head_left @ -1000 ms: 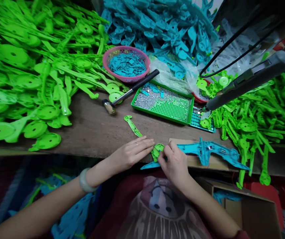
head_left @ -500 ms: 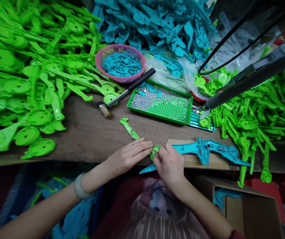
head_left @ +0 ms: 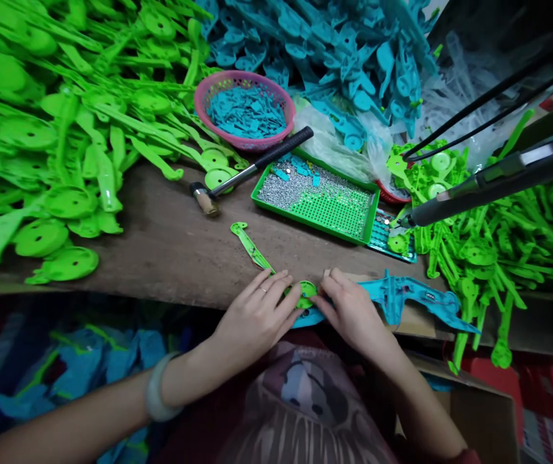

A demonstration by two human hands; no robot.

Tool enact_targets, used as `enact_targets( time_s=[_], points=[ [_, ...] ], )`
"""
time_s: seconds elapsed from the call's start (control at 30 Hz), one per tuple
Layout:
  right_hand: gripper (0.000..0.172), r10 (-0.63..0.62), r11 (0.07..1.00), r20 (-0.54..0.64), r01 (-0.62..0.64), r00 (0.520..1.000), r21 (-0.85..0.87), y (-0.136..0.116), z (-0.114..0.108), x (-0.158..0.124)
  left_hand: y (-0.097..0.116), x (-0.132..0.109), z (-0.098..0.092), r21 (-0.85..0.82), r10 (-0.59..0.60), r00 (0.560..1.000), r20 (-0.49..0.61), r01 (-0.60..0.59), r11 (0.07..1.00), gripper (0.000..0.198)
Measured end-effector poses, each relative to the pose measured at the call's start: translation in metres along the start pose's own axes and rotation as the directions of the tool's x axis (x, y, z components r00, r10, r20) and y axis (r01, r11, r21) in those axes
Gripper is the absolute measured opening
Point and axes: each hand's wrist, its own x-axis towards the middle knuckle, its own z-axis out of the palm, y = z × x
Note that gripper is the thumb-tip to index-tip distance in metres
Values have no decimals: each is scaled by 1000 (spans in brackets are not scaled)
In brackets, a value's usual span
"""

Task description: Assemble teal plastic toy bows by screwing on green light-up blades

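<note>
A long light-green plastic arm [head_left: 248,248] with a round, cup-like end [head_left: 308,291] lies at the bench's front edge. My left hand [head_left: 257,316] has its fingers curled over the arm's middle, close to the round end. A blue plastic part [head_left: 397,296], ribbed and branching, stretches from under the green round end out to the right. My right hand [head_left: 354,312] is closed over the blue part, its fingertips pressed together at the right rim of the green round end. What lies inside those fingertips is hidden.
A hammer [head_left: 252,169] leans on a green tray [head_left: 370,225] of small metal screws. Behind stands a pink basket [head_left: 199,106] of small blue pieces. Green parts [head_left: 64,200] heap left and right, blue parts [head_left: 334,45] at the back. A grey powered tool [head_left: 489,180] slants in from the right.
My right hand has drawn back to the right, off the green round end, which now shows more fully. The left hand has shifted slightly down. The camera view has tilted a little.
</note>
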Motion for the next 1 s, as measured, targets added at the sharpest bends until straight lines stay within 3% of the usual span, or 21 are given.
enact_targets(
  time_s=[0.1,0.17,0.37,0.5,0.6,0.67,0.8,1.0],
  points=[
    [12,-114,988,39,109,993,109,12,-9,0,4,0,0,27,-17,999,39,16,1000,30],
    [13,-120,979,35,112,992,170,17,-14,1,6,2,0,32,-6,999,38,4,999,32],
    [17,-20,945,9,16,1000,326,20,-13,11,19,13,8,-32,-136,990,-28,136,990,39],
    [15,88,952,31,-93,996,292,14,-10,17,28,21,9,-10,-245,970,3,245,970,28],
    [11,115,969,58,-125,992,212,10,-10,20,31,25,8,-30,-245,969,21,245,969,27],
    [10,73,979,75,-85,995,184,13,-13,20,30,25,8,-92,-213,976,37,216,972,28],
    [16,-124,957,96,94,988,274,30,-22,17,25,24,9,-227,-176,976,127,201,953,28],
    [12,-162,892,18,139,987,431,50,-28,10,22,23,11,-224,-174,968,181,213,951,31]
  ],
)
